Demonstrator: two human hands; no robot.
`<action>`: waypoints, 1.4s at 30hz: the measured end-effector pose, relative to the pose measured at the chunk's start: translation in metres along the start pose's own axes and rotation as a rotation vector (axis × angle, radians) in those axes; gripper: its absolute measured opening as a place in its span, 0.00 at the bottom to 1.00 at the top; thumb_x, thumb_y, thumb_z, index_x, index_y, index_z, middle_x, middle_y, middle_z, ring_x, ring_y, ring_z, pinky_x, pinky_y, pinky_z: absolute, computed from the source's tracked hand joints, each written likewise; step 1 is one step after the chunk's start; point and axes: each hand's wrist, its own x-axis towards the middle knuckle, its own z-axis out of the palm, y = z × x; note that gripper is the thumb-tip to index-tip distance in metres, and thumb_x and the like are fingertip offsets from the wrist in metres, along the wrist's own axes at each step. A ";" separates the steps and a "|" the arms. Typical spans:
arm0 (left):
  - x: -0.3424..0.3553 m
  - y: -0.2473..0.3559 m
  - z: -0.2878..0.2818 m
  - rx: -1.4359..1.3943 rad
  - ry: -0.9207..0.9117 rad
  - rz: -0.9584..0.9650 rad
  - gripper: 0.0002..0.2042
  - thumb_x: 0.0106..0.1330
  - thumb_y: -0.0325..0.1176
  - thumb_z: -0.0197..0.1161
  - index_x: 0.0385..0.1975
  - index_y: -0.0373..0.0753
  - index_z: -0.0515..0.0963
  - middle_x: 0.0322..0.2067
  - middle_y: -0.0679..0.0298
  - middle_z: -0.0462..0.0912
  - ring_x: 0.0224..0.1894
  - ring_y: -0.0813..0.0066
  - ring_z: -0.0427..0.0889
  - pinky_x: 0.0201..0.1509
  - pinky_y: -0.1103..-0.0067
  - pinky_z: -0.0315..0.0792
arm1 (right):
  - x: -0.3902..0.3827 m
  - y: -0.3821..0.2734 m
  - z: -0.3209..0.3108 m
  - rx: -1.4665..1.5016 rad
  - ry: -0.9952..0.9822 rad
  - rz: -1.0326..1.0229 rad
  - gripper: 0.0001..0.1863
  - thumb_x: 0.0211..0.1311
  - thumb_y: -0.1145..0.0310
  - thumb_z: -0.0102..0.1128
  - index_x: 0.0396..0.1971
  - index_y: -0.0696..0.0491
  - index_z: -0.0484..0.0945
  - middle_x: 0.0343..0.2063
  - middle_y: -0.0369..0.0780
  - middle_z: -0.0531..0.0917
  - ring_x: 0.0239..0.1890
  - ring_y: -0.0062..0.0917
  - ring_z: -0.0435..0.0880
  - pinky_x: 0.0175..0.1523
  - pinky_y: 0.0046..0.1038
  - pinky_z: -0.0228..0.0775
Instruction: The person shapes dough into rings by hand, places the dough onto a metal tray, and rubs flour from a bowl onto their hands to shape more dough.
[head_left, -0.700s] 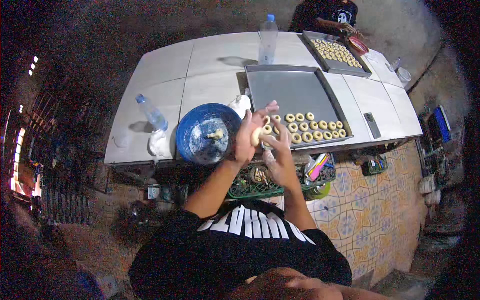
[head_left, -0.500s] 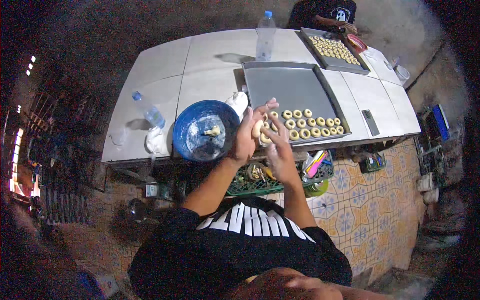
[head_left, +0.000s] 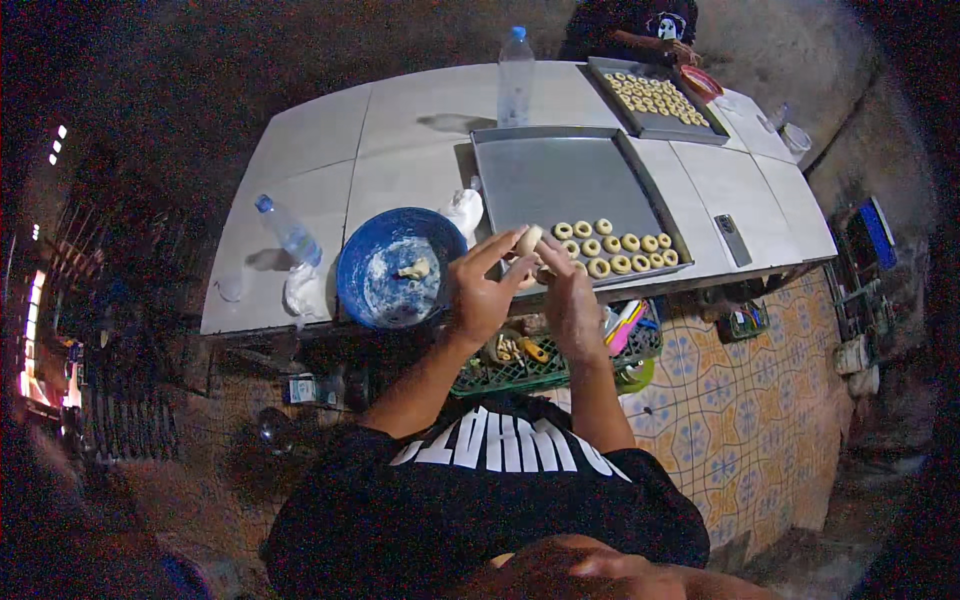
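Pale dough [head_left: 529,239], a small piece, is pinched between the fingertips of both hands above the near edge of a large grey baking tray [head_left: 545,180]. My left hand [head_left: 482,292] grips it from the left with bent fingers; my right hand [head_left: 573,310] closes on it from the right. Whether this piece is joined into a ring is too small to tell. Rows of dough rings [head_left: 598,267] lie in the tray's near part, some hidden behind my hands. Left of my hands stands a blue bowl [head_left: 352,270], floury inside, with a lump of dough [head_left: 416,268] in it.
Water bottles stand at the left [head_left: 290,232] and far side [head_left: 515,85], beside white bags [head_left: 303,292]. A phone [head_left: 733,240] lies at the right. Across the table, a person [head_left: 620,30] works by another tray [head_left: 690,128] of rings. A green crate [head_left: 510,376] sits below.
The dough has gone from lying along my left palm to being held up at the fingertips of both hands. The view has shifted slightly.
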 end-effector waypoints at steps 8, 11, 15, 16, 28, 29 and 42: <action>0.000 -0.004 -0.002 0.090 -0.048 0.005 0.17 0.58 0.31 0.75 0.46 0.31 0.84 0.40 0.49 0.88 0.43 0.55 0.87 0.48 0.69 0.78 | -0.007 -0.028 0.004 -0.772 0.141 -0.366 0.23 0.65 0.58 0.63 0.58 0.48 0.81 0.69 0.49 0.64 0.71 0.47 0.59 0.75 0.49 0.45; 0.001 -0.001 0.001 0.079 -0.051 -0.021 0.16 0.58 0.31 0.76 0.43 0.30 0.85 0.38 0.49 0.87 0.42 0.54 0.87 0.48 0.69 0.78 | -0.008 -0.030 0.000 -0.742 0.128 -0.276 0.21 0.66 0.59 0.63 0.57 0.49 0.82 0.69 0.48 0.65 0.71 0.45 0.60 0.75 0.48 0.45; -0.002 -0.008 0.011 0.046 -0.013 -0.022 0.17 0.55 0.32 0.78 0.42 0.31 0.85 0.38 0.50 0.87 0.41 0.55 0.86 0.48 0.68 0.77 | -0.004 -0.013 -0.016 -0.167 0.008 -0.152 0.30 0.74 0.47 0.51 0.60 0.56 0.79 0.67 0.47 0.69 0.71 0.40 0.64 0.76 0.40 0.48; -0.005 -0.014 0.014 0.051 0.003 -0.049 0.18 0.54 0.32 0.79 0.42 0.31 0.84 0.39 0.50 0.87 0.41 0.56 0.86 0.48 0.68 0.77 | -0.006 -0.010 -0.016 -0.167 0.010 -0.154 0.30 0.74 0.47 0.51 0.60 0.56 0.79 0.67 0.47 0.69 0.71 0.40 0.64 0.76 0.40 0.48; 0.003 -0.006 0.021 -0.014 0.076 0.099 0.14 0.54 0.27 0.77 0.40 0.34 0.85 0.43 0.57 0.86 0.47 0.65 0.84 0.55 0.72 0.75 | -0.014 -0.008 -0.013 -0.333 0.084 -0.111 0.25 0.73 0.58 0.53 0.66 0.51 0.74 0.68 0.46 0.68 0.71 0.38 0.63 0.72 0.42 0.54; 0.002 -0.006 0.020 -0.042 0.065 0.071 0.13 0.54 0.27 0.77 0.39 0.34 0.85 0.44 0.57 0.86 0.47 0.65 0.84 0.55 0.71 0.75 | -0.013 -0.008 -0.012 -0.396 0.090 -0.198 0.23 0.72 0.61 0.55 0.65 0.49 0.75 0.67 0.46 0.68 0.69 0.38 0.64 0.72 0.41 0.55; 0.007 -0.007 0.010 -0.288 -0.379 0.227 0.12 0.72 0.36 0.62 0.49 0.38 0.81 0.51 0.54 0.83 0.58 0.58 0.81 0.60 0.65 0.74 | -0.012 -0.018 -0.007 0.342 0.118 0.130 0.32 0.77 0.45 0.40 0.52 0.59 0.82 0.63 0.42 0.75 0.65 0.33 0.71 0.70 0.37 0.59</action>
